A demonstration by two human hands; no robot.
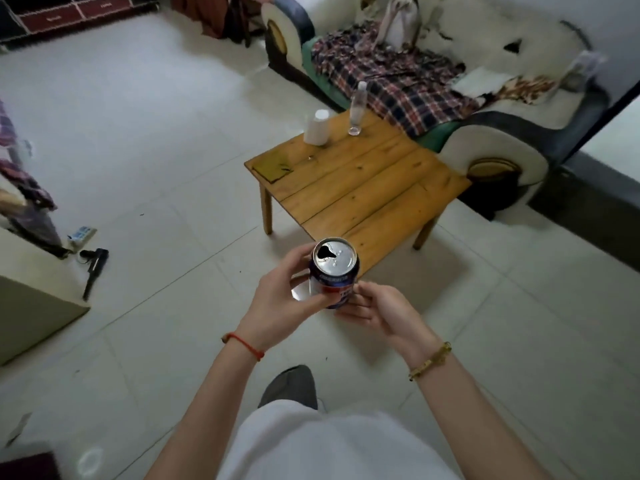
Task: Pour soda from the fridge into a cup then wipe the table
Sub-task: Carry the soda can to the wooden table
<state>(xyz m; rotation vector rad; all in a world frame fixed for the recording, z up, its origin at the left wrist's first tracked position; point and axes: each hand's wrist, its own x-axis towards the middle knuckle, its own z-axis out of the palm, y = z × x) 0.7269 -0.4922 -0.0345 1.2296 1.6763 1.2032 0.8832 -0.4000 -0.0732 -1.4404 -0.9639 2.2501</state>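
The left hand (pixel 277 299) is gripping an opened soda can (pixel 334 271) upright, short of the wooden table (pixel 360 181). The right hand (pixel 377 311) is cupping its base, fingers loosely curled. A white cup (pixel 318 127) (inverted) is standing on the table's far corner beside a clear bottle (pixel 357 109).

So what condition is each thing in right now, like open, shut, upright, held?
Soda can: open at the top, upright, held above the floor.
Left hand: gripping the can's side.
Right hand: fingers touching the can's lower side.
White cup: upside down on the table.
Clear bottle: upright, capped, on the table.
Yellowish cloth: lying flat at the table's corner.
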